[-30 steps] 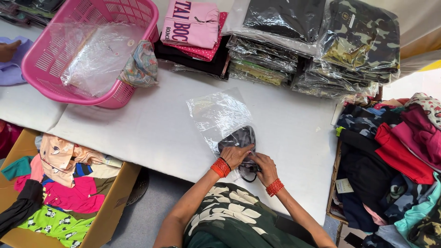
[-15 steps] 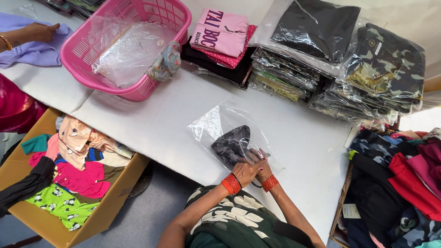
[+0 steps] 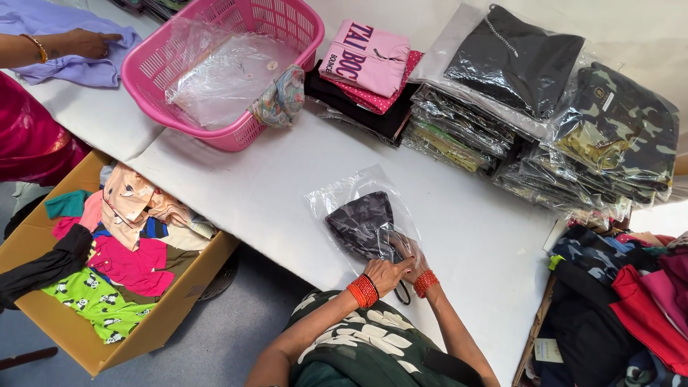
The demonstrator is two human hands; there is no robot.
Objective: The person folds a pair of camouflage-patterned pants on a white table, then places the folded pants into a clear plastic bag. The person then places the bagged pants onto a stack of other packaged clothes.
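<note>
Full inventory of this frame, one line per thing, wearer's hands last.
clear bag: one, table centre, dark garment inside
dark garment: one, grey-black, folded
table: one, white
basket: one, pink, far left, plastic inside
bagged stacks: several, dark and camouflage, far right
pink folded tops: a few, beside basket
cardboard box: one, brown, left floor, mixed clothes
loose clothes pile: one, right
co-worker's hand: one, on lilac cloth
left hand: on bag's near end
right hand: on bag's near end
</note>
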